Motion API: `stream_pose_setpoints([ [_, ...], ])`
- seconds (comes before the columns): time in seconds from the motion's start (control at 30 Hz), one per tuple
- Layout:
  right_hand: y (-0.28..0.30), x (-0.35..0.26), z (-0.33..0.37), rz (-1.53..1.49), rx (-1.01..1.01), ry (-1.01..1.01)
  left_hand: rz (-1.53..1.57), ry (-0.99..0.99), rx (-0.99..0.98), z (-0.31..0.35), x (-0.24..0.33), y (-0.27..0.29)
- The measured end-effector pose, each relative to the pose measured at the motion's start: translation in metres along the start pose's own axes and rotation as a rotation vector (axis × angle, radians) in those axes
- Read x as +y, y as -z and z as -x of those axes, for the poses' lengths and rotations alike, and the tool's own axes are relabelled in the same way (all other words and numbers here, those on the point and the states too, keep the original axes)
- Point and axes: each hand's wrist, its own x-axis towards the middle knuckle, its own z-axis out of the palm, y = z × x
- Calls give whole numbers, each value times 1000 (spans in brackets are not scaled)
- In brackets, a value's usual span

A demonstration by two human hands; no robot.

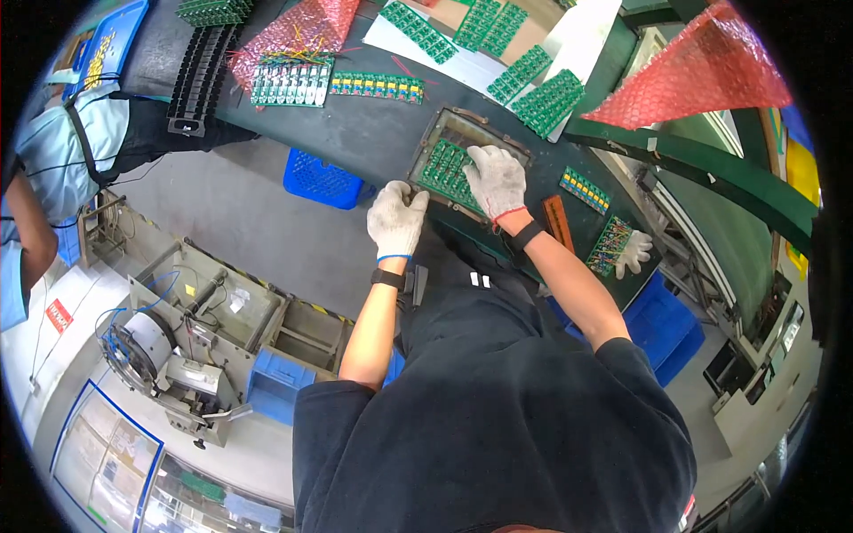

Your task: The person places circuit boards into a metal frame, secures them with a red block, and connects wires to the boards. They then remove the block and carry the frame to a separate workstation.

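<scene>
A rectangular metal frame tray [416, 165] lies at the bench's front edge, with a green circuit board panel [444, 171] inside it. My left hand [396, 218], in a white knitted glove with a blue cuff, is closed at the tray's near left corner, thumb on top. Over the panel's right side is my right hand [498, 180], in a similar glove with a red cuff. Its fingers bend down onto the board, and the fingertips are partly hidden.
Populated board strips [377, 87] and a board panel with white parts [291, 82] lie at the back left. Bare green panels [549, 102] rest on white sheets. To the right are a brown bar [558, 222], another strip [585, 190] and a loose glove [633, 252]. A person [62, 151] is at left.
</scene>
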Motion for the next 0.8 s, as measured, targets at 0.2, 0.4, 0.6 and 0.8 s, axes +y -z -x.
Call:
stream_pose_setpoints([
  [0.2,0,1,10,32,6,55,-182,-410,86,-7,20,8],
  [0.4,4,-17,30,114,-77,22,-329,-673,-26,-13,46,-1],
  [0.6,12,-15,51,-77,31,75,-536,-775,7,-24,51,-20],
  [0.8,14,-20,78,-136,32,-63,-576,-784,-85,-32,53,-18],
])
